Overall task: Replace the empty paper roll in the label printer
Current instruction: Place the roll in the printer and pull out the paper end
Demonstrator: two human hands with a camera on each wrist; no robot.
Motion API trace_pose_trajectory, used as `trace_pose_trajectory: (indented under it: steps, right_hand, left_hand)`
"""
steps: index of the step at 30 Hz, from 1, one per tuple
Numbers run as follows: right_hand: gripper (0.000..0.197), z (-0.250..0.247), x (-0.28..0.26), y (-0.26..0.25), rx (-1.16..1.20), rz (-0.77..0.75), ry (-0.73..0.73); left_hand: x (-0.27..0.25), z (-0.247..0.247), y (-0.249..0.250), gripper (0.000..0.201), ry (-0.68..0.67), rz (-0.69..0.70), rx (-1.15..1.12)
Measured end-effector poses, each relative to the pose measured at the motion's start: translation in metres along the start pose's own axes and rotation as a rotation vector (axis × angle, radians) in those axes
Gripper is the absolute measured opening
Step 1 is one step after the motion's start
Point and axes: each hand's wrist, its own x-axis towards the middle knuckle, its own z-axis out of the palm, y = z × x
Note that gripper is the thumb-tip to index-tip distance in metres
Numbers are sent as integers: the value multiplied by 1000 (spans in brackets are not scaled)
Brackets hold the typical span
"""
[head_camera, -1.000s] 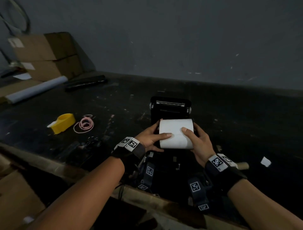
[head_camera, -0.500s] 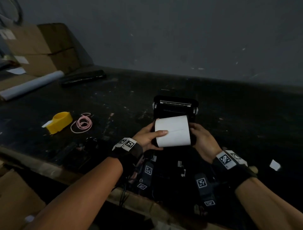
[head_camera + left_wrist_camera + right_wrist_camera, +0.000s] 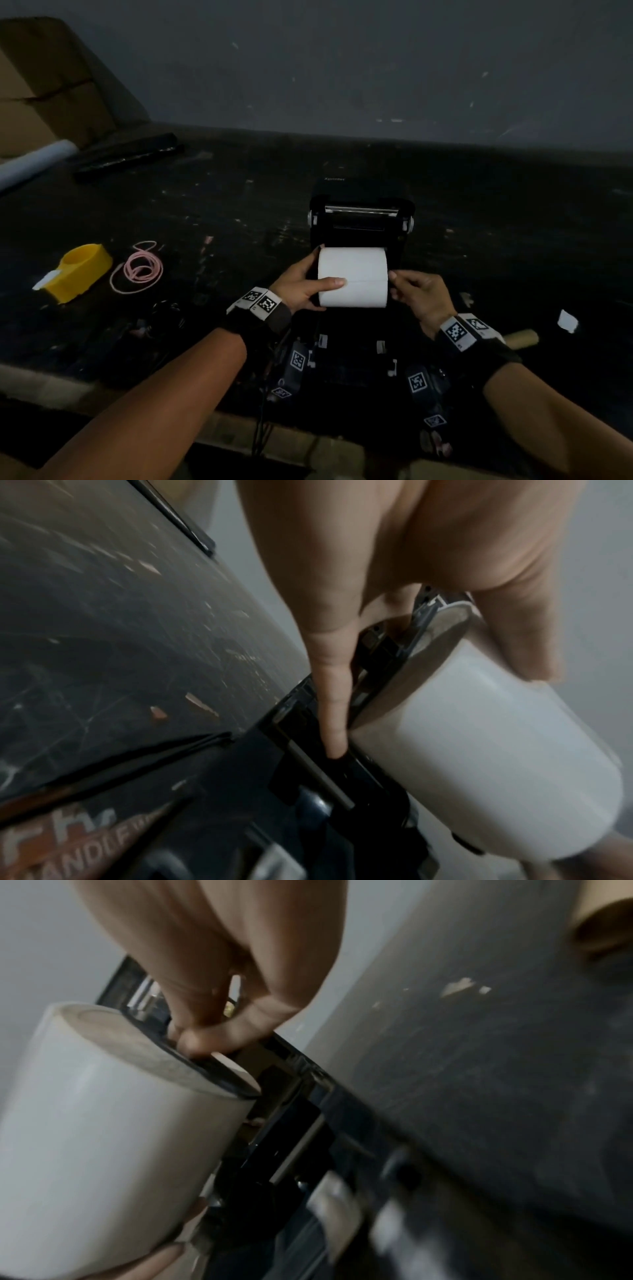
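Observation:
The black label printer [image 3: 361, 219] stands open on the dark table. A full white paper roll [image 3: 352, 277] lies crosswise in its bay. My left hand [image 3: 313, 274] grips the roll's left end, thumb across the front. In the left wrist view, the roll [image 3: 479, 750] sits between thumb and index finger [image 3: 332, 696]. My right hand [image 3: 394, 277] is at the roll's right end. In the right wrist view, the right hand [image 3: 205, 1039] pinches a black guide plate [image 3: 226, 1074] against the roll's [image 3: 103, 1123] end face. The empty cardboard core [image 3: 520, 337] lies to the right.
A yellow tape dispenser [image 3: 80, 270] and a pink cord loop [image 3: 138, 269] lie on the left. Cardboard boxes [image 3: 44, 85], a white tube [image 3: 30, 164] and a long black object [image 3: 126, 156] sit at the back left. A white scrap [image 3: 567, 320] lies on the right.
Both hands carried the roll away from me and down toward the printer's bay. My right hand slid from the roll's front to its right end and now pinches the guide plate.

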Motion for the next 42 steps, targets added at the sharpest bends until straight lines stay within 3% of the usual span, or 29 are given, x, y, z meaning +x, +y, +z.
trace_pose_trajectory:
  steps: [8,14,19,22,24,42]
  right_hand:
    - [15,9,-6,5,96,31,17]
    - [17,-3,2,11,-100,1,-48]
    - [17,-9,10,16,-550,-211,-52]
    - [17,-13,12,21,-714,-315,-82]
    - [18,-14,14,26,-794,-345,-101]
    - [10,-19,21,44,-869,-535,-202]
  left_hand:
    - [18,-23,-8,97,-110,87,195]
    - [29,-26,-8,92,-136,162,346]
    - [36,-24,-15,97,-95,196,423]
    - [39,-24,-25,107,-61,182,453]
    - [41,-25,-28,103,-45,165,467]
    - [29,-16,-33,99,64,213,657]
